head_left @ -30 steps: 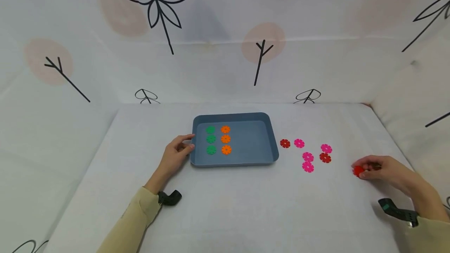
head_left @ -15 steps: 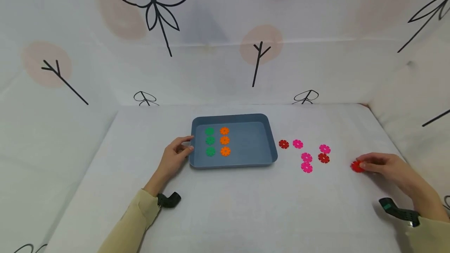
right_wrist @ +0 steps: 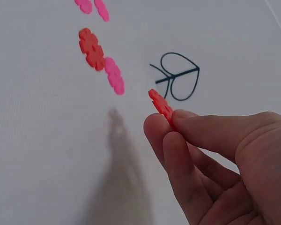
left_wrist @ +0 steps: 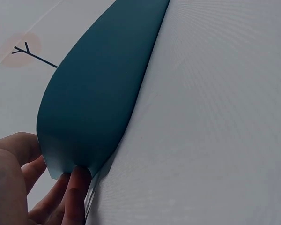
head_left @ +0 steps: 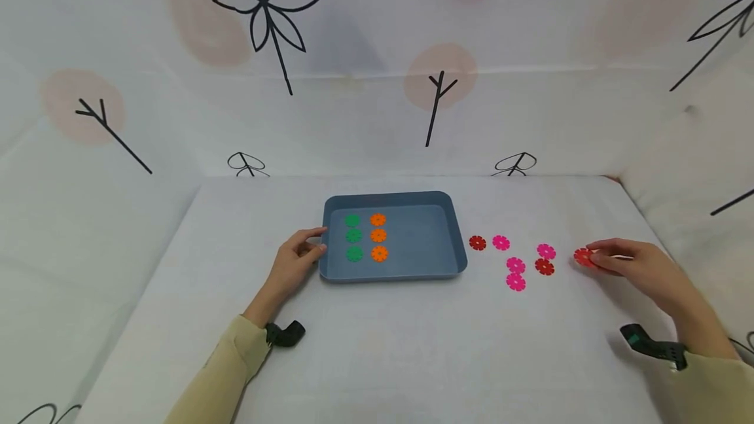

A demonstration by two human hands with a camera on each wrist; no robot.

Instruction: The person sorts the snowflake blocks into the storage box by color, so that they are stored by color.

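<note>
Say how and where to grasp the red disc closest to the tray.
Best pinch that red disc by its near and far rims, probably from above, near side: it lies flat, the tray close at left, a pink disc at right.

Over on the left, a pale khaki left sleeve (head_left: 220, 371) is creasing loosely near its cuff, and from where I'm standing the right sleeve (head_left: 713, 388) is looking the same plain shade. A black left wrist device (head_left: 287, 334) is jutting out in a short, blunt-ended bend, while the black right wrist device (head_left: 650, 345) is showing a small green patch. Beyond them, the left hand (head_left: 293, 259) and right hand (head_left: 642, 268) are showing bare.
</note>
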